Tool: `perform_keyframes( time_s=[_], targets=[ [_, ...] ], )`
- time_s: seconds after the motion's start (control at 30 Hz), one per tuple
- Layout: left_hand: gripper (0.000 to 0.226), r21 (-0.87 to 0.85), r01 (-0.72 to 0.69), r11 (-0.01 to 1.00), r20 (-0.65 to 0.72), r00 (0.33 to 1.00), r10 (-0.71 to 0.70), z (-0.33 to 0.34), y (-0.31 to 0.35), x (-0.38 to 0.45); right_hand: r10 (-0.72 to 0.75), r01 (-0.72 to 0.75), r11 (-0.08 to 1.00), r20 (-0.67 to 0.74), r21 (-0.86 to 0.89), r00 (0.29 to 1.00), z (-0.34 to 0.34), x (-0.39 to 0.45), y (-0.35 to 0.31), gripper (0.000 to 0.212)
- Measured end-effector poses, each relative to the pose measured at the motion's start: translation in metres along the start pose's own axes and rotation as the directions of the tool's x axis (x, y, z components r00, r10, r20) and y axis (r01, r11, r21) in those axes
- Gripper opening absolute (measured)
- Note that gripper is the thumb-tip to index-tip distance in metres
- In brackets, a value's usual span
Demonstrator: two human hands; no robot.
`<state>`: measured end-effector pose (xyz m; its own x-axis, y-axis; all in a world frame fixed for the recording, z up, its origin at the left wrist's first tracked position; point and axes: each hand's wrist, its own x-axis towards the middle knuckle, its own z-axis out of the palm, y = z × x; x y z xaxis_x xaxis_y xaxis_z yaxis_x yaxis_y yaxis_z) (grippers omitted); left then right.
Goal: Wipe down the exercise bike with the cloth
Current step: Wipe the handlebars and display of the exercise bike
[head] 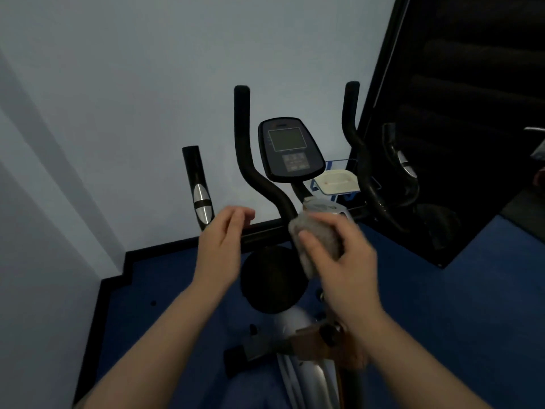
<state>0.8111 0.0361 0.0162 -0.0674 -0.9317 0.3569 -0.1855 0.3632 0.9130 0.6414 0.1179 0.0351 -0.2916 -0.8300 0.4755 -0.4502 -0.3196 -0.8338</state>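
The exercise bike (290, 149) stands in front of me with a dark console, two curved black handlebars and a silver frame below. My right hand (342, 249) grips a bunched grey cloth (317, 234) against the silver stem just under the console. My left hand (222, 240) hovers in the air to the left of the stem, fingers loosely curled, holding nothing. A black handle with a silver grip (200, 196) rises at the left, beyond the left hand.
A pale wall lies close behind the bike, with a black skirting along the blue floor (442, 305). A dark panel (472, 98) leans at the right. A white tray in a blue wire holder (336, 181) sits right of the console. A black round flywheel cover (271, 278) is below my hands.
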Motion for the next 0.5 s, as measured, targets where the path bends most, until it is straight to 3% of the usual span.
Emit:
perform_keyframes(
  time_s=[0.07, 0.17, 0.2, 0.27, 0.3, 0.37, 0.5],
  targets=[
    [0.023, 0.105, 0.0, 0.994, 0.102, 0.995, -0.011, -0.001, -0.003, 0.02, 0.032, -0.033, 0.999, -0.062, -0.018, 0.998, -0.005, 0.024, 0.011, 0.021],
    [0.019, 0.343, -0.004, 0.939, 0.219, 0.973, -0.076, 0.004, -0.016, 0.04, 0.15, -0.149, 0.985, 0.011, -0.09, 0.989, 0.003, 0.041, 0.039, 0.022],
    [0.02, 0.507, -0.06, 0.86, 0.255, 0.963, -0.083, 0.005, -0.022, 0.042, 0.186, -0.18, 0.978, 0.048, -0.104, 0.981, 0.009, 0.04, 0.048, 0.021],
    [0.026, 0.773, -0.275, 0.572, 0.31, 0.95, 0.037, 0.009, -0.034, 0.042, 0.233, -0.232, 0.973, 0.09, -0.019, 0.968, 0.02, 0.03, 0.062, 0.019],
    [0.028, 0.812, -0.363, 0.458, 0.347, 0.93, 0.122, 0.011, -0.036, 0.039, 0.216, -0.218, 0.976, 0.092, 0.015, 0.972, 0.023, 0.021, 0.069, 0.018],
    [0.032, 0.814, -0.466, 0.346, 0.416, 0.884, 0.213, 0.012, -0.036, 0.037, 0.135, -0.14, 0.989, 0.105, 0.045, 0.985, 0.02, 0.006, 0.077, 0.019],
    [0.035, 0.811, -0.492, 0.315, 0.419, 0.866, 0.272, 0.009, -0.039, 0.044, 0.113, -0.121, 0.992, 0.181, 0.035, 0.977, 0.018, 0.023, 0.076, 0.016]
  ],
)
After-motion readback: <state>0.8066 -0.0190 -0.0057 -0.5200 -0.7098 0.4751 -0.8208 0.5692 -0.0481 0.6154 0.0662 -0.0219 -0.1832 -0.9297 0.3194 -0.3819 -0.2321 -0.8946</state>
